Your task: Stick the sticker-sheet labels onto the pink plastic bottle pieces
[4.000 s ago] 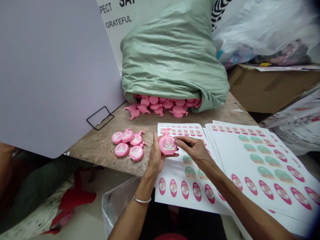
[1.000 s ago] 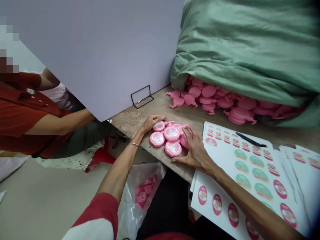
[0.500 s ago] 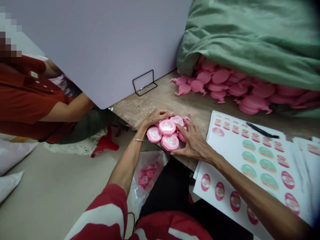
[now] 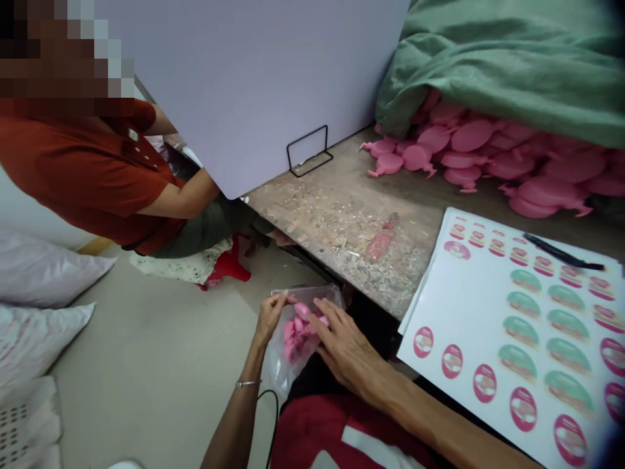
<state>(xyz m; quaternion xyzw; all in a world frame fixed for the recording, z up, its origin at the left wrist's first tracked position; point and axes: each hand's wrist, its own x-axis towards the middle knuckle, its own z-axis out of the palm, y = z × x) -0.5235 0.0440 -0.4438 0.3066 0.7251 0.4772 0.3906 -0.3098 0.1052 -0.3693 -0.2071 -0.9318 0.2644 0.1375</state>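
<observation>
A clear plastic bag [image 4: 279, 372] hangs below the table edge, with several pink plastic cases [image 4: 297, 335] inside. My left hand [image 4: 270, 318], a bracelet on its wrist, is at the bag's left rim, its fingertips closed on the plastic. My right hand [image 4: 346, 339] reaches over the bag's right side with fingers apart and nothing gripped. Its fingertips are close to the pink cases; whether they touch is unclear.
Sticker sheets [image 4: 469, 293] lie on the worn table [image 4: 336, 215], a slim black tool [image 4: 564, 253] on top. Pink parts [image 4: 469, 137] spill from under green cloth [image 4: 508, 58]. A white panel [image 4: 273, 78] stands by a black wire stand [image 4: 310, 153]. A co-worker [image 4: 107, 176] sits left.
Both hands have moved from the table edge down to the bag. The cluster of pink cases they held together has left the table, and more pink shows in the bag.
</observation>
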